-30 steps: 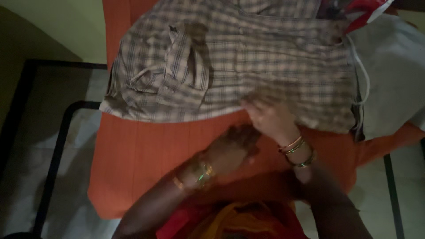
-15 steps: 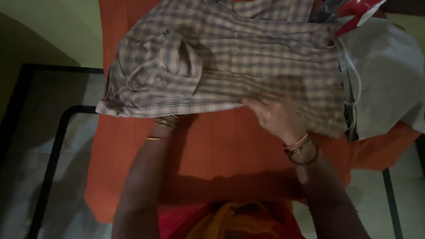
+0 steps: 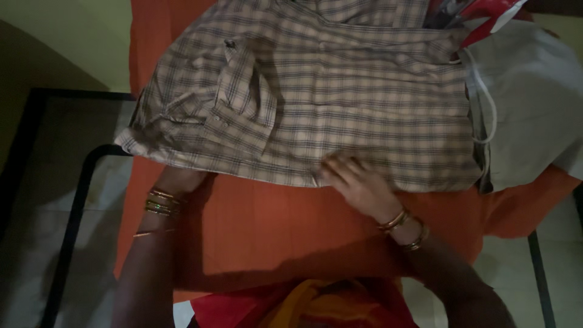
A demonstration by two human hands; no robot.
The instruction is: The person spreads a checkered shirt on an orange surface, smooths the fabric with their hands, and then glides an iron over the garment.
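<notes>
One checked shirt [image 3: 340, 103] lies spread over the orange cloth [image 3: 267, 231], filling the view from 9 to 2 o'clock. Two hands work its near hem. The left hand [image 3: 179, 179] at 8 o'clock is tucked under the edge (fingers hidden, so its grip cannot be told). The right hand [image 3: 358, 182] presses flat, fingers spread, holding nothing. One grey garment [image 3: 534, 109] at 3 o'clock is cut off; a red-and-white package [image 3: 480, 12] peeks in at 1 o'clock.
</notes>
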